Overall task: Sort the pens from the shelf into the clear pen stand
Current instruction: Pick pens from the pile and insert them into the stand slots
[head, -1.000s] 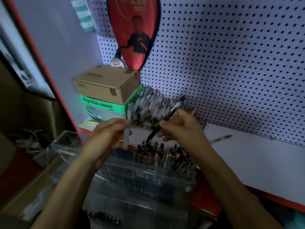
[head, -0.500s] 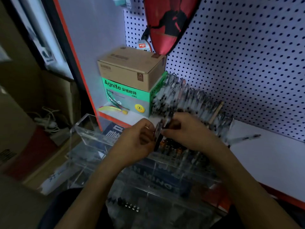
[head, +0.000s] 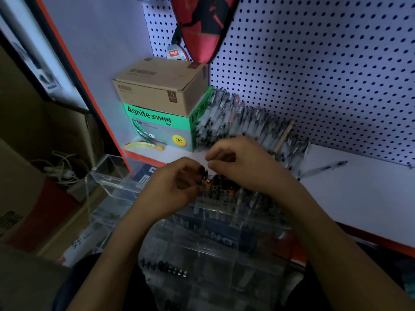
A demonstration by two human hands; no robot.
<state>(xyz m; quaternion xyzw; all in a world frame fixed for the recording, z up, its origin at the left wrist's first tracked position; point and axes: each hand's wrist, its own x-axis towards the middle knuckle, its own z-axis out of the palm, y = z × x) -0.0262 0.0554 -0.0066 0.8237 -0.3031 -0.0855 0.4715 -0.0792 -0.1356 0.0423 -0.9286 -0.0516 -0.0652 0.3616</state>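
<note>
two hands work over the clear pen stand (head: 112,178), which sits near the viewer, just in front of the white shelf (head: 359,198). the left hand (head: 170,189) has its fingers curled in toward the tops of the pens standing in the stand; blur hides whether they pinch one, so i cannot tell its grasp. the right hand (head: 242,162) hovers just right of and beyond it, its fingers bent with the tips close together above the same cluster; whether they hold anything i cannot tell either.

the standing pens (head: 226,189) fill one row of the stand, too many and too blurred to count, their long axes near upright with the dark and orange caps pointing up. a second, short row of dark pen tops (head: 166,267) shows in a nearer compartment; about eight, though the blur makes this unsure.

on the shelf a long bundle of pens (head: 238,122) leans against the far pegboard (head: 314,75), each pen's long axis running from near to far, the row stretching left to right. one loose pen (head: 323,168) lies flat to the right of it, its long axis running left to right and tilted slightly far at the right end.

two boxes are stacked at the far left: one brown box (head: 161,86) on one green box (head: 157,126). one red bag (head: 204,23) hangs on the pegboard above them.
</note>
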